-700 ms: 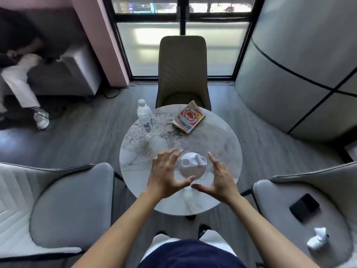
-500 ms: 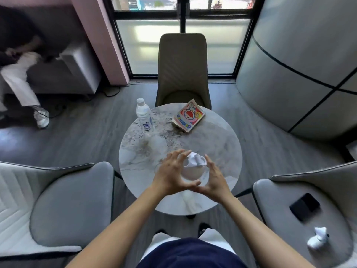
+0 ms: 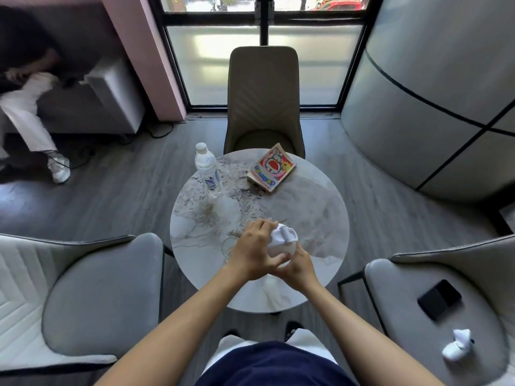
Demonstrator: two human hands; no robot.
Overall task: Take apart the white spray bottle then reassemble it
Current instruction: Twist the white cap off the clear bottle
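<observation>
Both hands now closed on the white spray bottle (image 3: pixel 282 242), lower centre of frame, on the near part of the round table (image 3: pixel 315 218). A moment ago they were spread either side of it, not touching. Left hand (image 3: pixel 255 250) wraps the body from the left, fingers curled over the top; right hand (image 3: pixel 299 264) grips low at the right, fingers clamped on the base. Pump head still on. Judgement: grasp secured, unscrewing about to start. Water bottle (image 3: pixel 207 169) and book (image 3: pixel 271 167) untouched, upper table.
</observation>
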